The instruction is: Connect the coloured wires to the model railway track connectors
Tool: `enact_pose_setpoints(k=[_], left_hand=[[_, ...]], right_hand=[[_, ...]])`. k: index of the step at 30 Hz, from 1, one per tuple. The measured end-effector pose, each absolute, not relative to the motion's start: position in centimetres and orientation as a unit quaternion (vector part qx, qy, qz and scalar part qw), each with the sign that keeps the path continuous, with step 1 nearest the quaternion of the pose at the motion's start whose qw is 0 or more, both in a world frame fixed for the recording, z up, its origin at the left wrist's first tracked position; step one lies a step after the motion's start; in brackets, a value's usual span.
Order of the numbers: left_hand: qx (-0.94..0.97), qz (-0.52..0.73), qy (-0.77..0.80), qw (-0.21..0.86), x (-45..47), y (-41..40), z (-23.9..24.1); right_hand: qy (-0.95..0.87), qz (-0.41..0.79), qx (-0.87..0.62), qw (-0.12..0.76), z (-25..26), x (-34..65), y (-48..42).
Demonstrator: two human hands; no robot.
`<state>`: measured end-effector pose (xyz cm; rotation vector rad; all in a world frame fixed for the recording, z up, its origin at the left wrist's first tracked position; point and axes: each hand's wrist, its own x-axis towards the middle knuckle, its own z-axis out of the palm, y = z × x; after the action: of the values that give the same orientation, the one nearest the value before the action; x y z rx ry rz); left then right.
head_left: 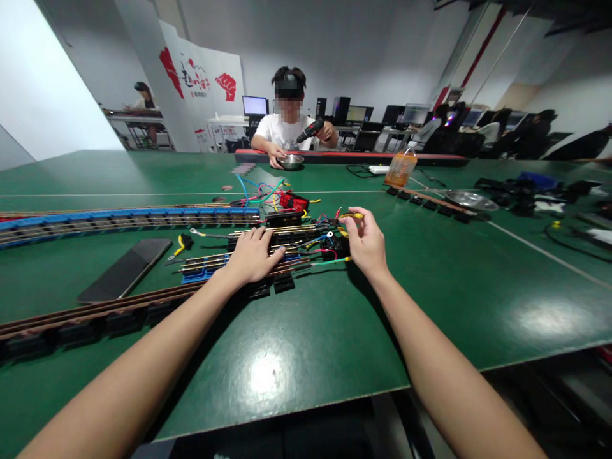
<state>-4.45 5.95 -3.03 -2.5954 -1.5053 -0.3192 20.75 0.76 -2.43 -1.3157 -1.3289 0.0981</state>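
Observation:
My left hand (253, 255) lies with its fingers spread over short rail sections (205, 262) that have metal rods and blue and black bases. To the right of it, my right hand (367, 242) is closed in a pinch on a yellow wire (354, 215). Under its fingertips sits a bundle of thin coloured wires and a small black part (335, 247); a green wire (329, 262) runs below. A lead with a ring terminal (195, 232) sticks out to the left of the rails. Just behind my hands is a red part (294, 201) with loose wires.
Long blue rail (129, 223) and brown rail (95, 312) strips stretch left around a black phone (125, 271). Opposite, a person (287, 131) holds a drill (310, 130) and a metal bowl (291, 162). A bottle (400, 167) and metal dish (471, 200) stand right.

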Motion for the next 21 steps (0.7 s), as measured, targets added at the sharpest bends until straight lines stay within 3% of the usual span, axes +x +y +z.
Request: enact_pose_setpoints(k=[6, 11, 21], left_hand=[[-0.855, -0.104, -0.504, 0.071, -4.5, 6.0, -3.2], [-0.853, -0.101, -0.505, 0.082, -4.4, 6.1, -3.3], [-0.856, -0.096, -0.503, 0.075, -4.5, 6.1, -3.2]], right_hand=[[-0.572, -0.014, -0.559, 0.599, -0.1, 19.8, -1.6], [-0.551, 0.063, -0.523, 0.647, 1.8, 18.7, -8.1], [-0.561, 0.152, -0.536, 0.612, -2.4, 17.3, -12.1]])
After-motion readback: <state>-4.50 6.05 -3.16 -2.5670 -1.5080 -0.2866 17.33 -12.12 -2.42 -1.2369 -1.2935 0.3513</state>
